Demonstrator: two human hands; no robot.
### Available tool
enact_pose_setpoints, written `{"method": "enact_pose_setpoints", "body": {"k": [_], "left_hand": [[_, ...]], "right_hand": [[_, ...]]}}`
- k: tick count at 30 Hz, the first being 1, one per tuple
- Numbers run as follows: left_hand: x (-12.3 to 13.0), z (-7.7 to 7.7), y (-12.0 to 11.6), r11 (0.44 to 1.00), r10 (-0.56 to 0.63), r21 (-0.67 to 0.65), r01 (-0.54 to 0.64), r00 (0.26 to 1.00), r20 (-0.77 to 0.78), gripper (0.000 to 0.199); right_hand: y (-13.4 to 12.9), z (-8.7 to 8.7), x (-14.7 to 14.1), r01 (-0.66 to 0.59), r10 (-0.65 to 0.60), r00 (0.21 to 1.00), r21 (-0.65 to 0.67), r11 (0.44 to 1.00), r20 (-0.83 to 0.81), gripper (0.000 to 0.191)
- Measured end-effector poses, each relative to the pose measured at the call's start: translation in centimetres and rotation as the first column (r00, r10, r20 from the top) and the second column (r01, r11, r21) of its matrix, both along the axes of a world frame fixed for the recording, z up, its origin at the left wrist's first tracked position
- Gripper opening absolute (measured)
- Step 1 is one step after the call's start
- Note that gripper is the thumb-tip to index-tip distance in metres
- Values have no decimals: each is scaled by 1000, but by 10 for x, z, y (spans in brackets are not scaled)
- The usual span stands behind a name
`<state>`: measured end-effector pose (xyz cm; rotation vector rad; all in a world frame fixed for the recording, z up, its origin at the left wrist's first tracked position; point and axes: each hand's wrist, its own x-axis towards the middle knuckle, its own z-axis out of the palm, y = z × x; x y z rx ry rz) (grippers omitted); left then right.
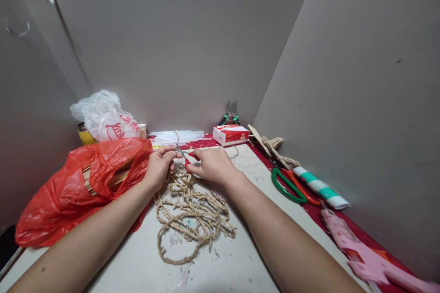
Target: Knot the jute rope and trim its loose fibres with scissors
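Observation:
My right hand (215, 165) grips a pair of scissors (187, 163) by the red handles, with the blades pointing up and left toward my other hand. My left hand (161, 165) is closed, its fingertips pinching the rope's end close to the blades. A short strand of the rope sticks up above the blade tips. Below both hands, the twisted straw rope (199, 210) lies in loose loops on the white tabletop. Whether the blades touch the strand is too small to tell.
A red plastic bag (68, 192) holding wooden sticks lies at left, a white plastic bag (106, 116) behind it. A tissue box (231, 135) and pliers (232, 112) stand at the back. Green-handled scissors (287, 186) and a green-white roll (321, 187) lie at right.

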<state>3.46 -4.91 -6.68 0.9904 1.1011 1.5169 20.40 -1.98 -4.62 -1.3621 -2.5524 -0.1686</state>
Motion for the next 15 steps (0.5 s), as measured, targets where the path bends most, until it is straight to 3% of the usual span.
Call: {"method": "enact_pose_setpoints", "body": {"k": [15], "left_hand": [[-2, 4, 2, 1000, -3, 1, 3, 1000, 3, 28]], "right_hand": [[-1, -2, -5, 9, -9, 1000, -31, 999, 14, 40]]}}
